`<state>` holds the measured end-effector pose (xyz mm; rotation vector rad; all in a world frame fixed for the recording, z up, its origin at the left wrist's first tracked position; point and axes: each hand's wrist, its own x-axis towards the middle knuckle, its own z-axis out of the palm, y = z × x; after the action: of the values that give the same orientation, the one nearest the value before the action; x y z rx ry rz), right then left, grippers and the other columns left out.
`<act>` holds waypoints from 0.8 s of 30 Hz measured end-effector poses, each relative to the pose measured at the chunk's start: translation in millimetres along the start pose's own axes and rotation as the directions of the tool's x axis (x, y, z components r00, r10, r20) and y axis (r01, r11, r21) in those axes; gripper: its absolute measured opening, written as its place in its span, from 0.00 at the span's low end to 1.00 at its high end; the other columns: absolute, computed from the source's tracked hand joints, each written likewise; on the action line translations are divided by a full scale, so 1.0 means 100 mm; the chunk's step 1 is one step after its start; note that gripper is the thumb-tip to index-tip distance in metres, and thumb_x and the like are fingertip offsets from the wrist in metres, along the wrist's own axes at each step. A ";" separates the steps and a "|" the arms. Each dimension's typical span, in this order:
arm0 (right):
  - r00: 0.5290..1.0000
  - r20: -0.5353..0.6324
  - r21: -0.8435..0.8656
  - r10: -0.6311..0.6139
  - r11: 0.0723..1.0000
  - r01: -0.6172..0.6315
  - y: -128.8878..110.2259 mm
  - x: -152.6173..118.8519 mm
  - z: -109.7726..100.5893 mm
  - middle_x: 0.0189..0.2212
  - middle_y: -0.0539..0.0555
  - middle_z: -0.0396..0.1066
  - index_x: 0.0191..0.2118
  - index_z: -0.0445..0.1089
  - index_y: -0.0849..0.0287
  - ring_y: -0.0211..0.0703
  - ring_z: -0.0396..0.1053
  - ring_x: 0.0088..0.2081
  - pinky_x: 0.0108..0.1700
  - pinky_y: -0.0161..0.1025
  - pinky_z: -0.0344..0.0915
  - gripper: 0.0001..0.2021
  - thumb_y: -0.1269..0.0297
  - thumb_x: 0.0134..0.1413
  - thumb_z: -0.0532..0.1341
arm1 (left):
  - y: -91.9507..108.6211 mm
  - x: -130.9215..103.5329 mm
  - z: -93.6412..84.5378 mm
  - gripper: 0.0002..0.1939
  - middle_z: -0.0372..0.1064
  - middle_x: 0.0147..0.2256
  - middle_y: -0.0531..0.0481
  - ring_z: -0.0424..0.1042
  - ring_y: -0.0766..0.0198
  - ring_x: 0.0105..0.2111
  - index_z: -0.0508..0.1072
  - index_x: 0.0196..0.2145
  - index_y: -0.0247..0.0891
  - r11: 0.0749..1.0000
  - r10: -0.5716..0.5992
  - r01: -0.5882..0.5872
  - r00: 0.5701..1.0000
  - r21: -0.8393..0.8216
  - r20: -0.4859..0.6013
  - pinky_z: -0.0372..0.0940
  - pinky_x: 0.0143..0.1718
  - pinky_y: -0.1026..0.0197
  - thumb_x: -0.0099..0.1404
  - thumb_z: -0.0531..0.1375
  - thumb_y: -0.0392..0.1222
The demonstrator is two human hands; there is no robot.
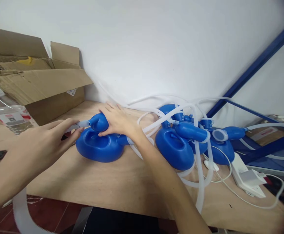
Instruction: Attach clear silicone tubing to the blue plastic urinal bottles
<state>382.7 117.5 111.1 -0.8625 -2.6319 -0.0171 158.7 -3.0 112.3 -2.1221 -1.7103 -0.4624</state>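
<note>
In front of me on the wooden table sits a blue plastic urinal bottle (100, 151) with a hollow in its top. My right hand (117, 120) is closed round a rounded blue funnel piece (100, 123), just above the bottle. At the funnel's narrow end is a whitish plastic tube (84, 123). My left hand (59, 135) pinches this tube between thumb and fingers, close to the joint. Whether the tube is pushed fully onto the nozzle cannot be made out. Below my left arm, a length of ribbed whitish hose (22, 208) hangs past the table's front edge.
Several more blue bottles (173, 151) with tangled white hoses (199, 175) stand to the right. A white power strip (246, 177) with cables lies beyond them. An open cardboard box (56, 100) and a water bottle (10, 113) stand left. A blue metal bar (259, 65) slants at right.
</note>
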 end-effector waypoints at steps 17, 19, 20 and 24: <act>1.000 0.011 0.116 -0.005 0.993 0.004 0.04 -0.04 0.09 0.61 0.61 0.70 0.65 0.62 0.56 0.59 0.66 0.62 0.63 0.56 0.63 0.36 0.55 0.54 0.74 | -0.19 0.21 0.17 0.23 0.77 0.41 0.41 0.77 0.51 0.33 0.72 0.44 0.39 0.965 0.261 -0.261 0.965 -0.007 0.014 0.55 0.26 0.57 0.78 0.41 0.51; 0.999 0.024 0.097 0.045 0.994 -0.047 0.01 -0.06 0.09 0.61 0.63 0.69 0.66 0.62 0.56 0.62 0.65 0.62 0.62 0.62 0.63 0.37 0.54 0.54 0.74 | -0.20 0.24 0.21 0.21 0.78 0.42 0.41 0.77 0.52 0.34 0.72 0.45 0.39 0.959 0.283 -0.283 0.959 0.023 -0.012 0.52 0.26 0.58 0.79 0.43 0.51; 0.998 0.027 0.095 0.059 0.994 -0.062 0.00 -0.07 0.09 0.62 0.63 0.68 0.66 0.62 0.55 0.63 0.64 0.63 0.62 0.63 0.63 0.38 0.52 0.54 0.74 | -0.18 0.26 0.22 0.21 0.78 0.42 0.41 0.78 0.52 0.34 0.72 0.46 0.39 0.959 0.280 -0.279 0.960 0.040 -0.003 0.52 0.26 0.58 0.79 0.44 0.50; 0.997 0.018 0.076 0.072 0.994 -0.074 0.01 -0.09 0.10 0.61 0.64 0.67 0.67 0.61 0.55 0.64 0.63 0.63 0.62 0.64 0.61 0.39 0.49 0.55 0.73 | -0.11 0.34 0.22 0.20 0.79 0.44 0.38 0.79 0.48 0.35 0.71 0.46 0.36 0.970 0.219 -0.230 0.967 0.079 0.129 0.55 0.28 0.57 0.79 0.43 0.47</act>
<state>386.5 114.0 98.7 -0.9351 -2.5943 0.1092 155.6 39.1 110.0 -2.2794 -1.4946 -0.1901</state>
